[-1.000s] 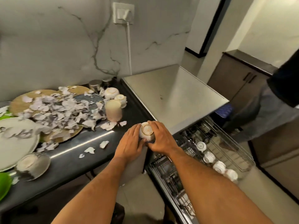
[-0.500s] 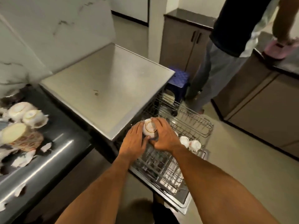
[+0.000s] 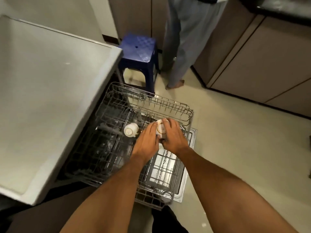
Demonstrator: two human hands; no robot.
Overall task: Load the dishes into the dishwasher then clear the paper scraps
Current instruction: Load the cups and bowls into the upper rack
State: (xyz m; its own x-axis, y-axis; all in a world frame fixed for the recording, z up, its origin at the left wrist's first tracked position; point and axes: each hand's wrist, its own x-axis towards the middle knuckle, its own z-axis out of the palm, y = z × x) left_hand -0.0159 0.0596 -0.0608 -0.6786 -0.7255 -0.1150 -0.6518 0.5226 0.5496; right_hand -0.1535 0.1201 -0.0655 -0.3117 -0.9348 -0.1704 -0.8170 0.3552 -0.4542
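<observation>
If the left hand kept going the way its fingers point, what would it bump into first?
The left hand already touches the upside-down cup it holds with the right hand. Beyond that, probably the rack's far wire rim, though depth is hard to judge.

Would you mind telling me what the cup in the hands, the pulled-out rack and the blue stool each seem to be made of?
Cup: probably glazed ceramic, glossy white with a gold ring on its upturned base.
Rack: grey wire grid, likely coated metal; the coating is a guess.
Stool: looks like moulded plastic, dark blue, shiny, with a patterned seat.
</observation>
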